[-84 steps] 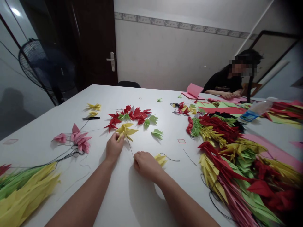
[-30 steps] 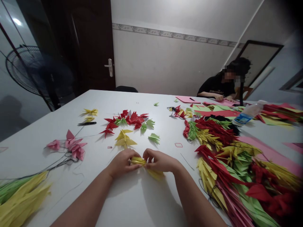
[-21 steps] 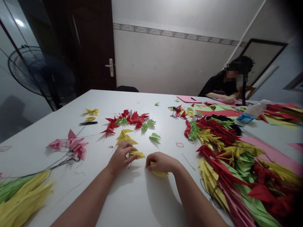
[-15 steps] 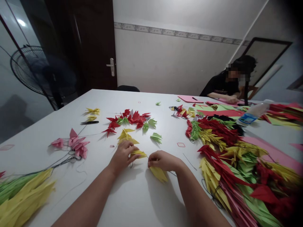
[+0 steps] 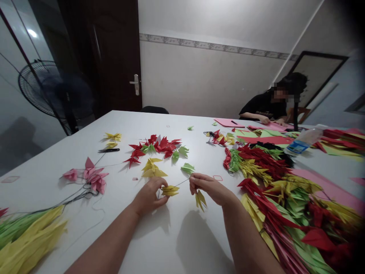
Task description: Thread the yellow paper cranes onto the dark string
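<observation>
My left hand rests low on the white table, its fingertips against a folded yellow paper crane. A thin dark wire runs from that crane to my right hand, which pinches the wire between finger and thumb. Below my right hand a second folded yellow paper piece hangs or lies, and I cannot tell whether it is on the wire. Just beyond my hands sits a loose yellow paper crane, and a green one lies close by.
Folded red and green pieces and scissors lie ahead, with pink paper flowers to the left. Long strung bundles of folded paper fill the right side. A co-worker sits at the far end, working on pink paper.
My hands have moved apart, with my right hand drawn up and to the right. The wire now stretches between them, and the yellow piece has shifted right below my right hand.
</observation>
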Action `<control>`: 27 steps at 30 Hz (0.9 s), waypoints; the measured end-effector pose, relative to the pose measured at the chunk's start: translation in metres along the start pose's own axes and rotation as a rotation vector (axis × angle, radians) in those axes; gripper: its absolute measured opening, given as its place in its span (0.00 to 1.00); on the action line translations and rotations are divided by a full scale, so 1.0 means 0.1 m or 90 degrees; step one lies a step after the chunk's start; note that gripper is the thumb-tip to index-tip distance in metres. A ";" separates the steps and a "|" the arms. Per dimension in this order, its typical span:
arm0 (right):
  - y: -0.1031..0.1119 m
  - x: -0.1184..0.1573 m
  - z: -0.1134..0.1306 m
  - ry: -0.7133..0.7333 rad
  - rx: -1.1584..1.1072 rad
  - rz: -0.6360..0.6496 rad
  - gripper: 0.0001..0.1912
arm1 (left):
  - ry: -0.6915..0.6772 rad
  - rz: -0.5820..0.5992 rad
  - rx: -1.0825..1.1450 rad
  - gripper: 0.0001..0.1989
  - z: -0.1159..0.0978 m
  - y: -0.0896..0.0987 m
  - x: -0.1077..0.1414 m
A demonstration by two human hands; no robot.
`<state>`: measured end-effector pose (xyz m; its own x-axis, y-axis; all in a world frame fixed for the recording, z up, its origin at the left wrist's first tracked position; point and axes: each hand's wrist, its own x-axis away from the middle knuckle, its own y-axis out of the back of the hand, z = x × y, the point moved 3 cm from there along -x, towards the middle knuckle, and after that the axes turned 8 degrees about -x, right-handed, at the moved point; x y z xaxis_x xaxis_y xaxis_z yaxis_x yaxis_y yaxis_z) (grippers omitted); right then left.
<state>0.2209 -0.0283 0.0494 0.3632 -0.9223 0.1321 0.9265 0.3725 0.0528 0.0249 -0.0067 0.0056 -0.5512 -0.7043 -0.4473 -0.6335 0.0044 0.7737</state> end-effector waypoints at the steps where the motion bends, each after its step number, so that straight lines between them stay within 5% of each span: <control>1: -0.02 -0.01 0.01 0.001 -0.010 0.000 0.18 | 0.010 0.011 0.014 0.08 0.00 -0.01 0.00; 10: -0.11 -0.13 -0.13 -0.039 0.047 -0.028 0.11 | 0.098 0.104 0.037 0.13 0.06 -0.07 -0.02; 18: -0.20 -0.19 -0.12 0.046 0.116 -0.045 0.14 | 0.041 0.111 0.021 0.12 0.01 -0.04 -0.02; 27: -0.19 -0.14 -0.06 0.080 -0.026 0.004 0.17 | 0.032 0.118 0.011 0.13 0.01 -0.05 -0.02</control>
<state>0.1988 -0.0227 0.0403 0.3760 -0.9266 0.0071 0.9266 0.3760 0.0109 0.0287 -0.0045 0.0024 -0.6318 -0.7248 -0.2749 -0.5329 0.1486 0.8330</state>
